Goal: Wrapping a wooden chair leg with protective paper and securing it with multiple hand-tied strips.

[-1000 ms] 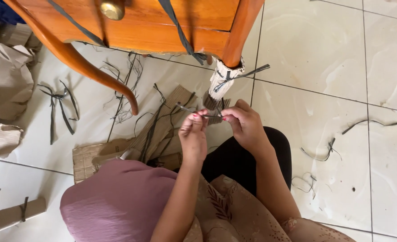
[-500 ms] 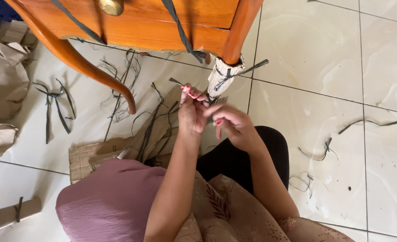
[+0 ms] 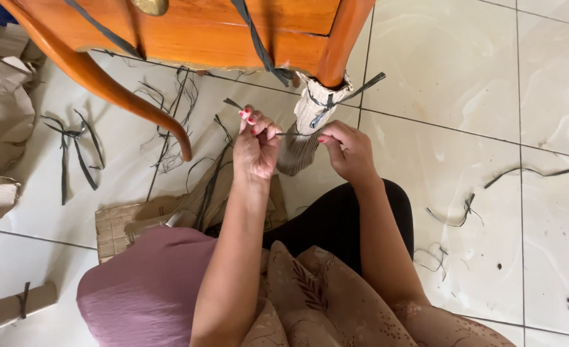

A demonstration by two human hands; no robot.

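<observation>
Orange-brown polished wood fills the top of our view: a curved-legged wooden cabinet (image 3: 233, 32) stands over the pale glossy floor tiles (image 3: 464, 115), and its straight front leg ends in a crumpled beige paper wrapping (image 3: 310, 112) bound with thin dark strapping. We hold a short length of thin dark plastic strap (image 3: 294, 134) stretched level between our 2 hands, just in front of that wrapped foot. Our left hand (image 3: 255, 151) pinches 1 end, fingers curled tight with the red-painted nails up; our right hand (image 3: 348, 151) pinches the other end between thumb and forefinger, the remaining fingers folded in. Held taut like this, the strap stays straight and close to the wrapping, likely so it can be worked against or around the leg. Flattened brown corrugated cardboard (image 3: 130, 225) lies under our knees, probably as padding on the hard tile. Loose cut strap pieces (image 3: 72, 138) lie scattered to the left, and more (image 3: 522, 172) to the right, well apart from our hands. We cannot tell whether the held strap is joined to the binding on the foot, since our fingers cover both ends. The cabinet's top is cut off by the frame, and our pink and patterned clothing hides the floor below us.
</observation>
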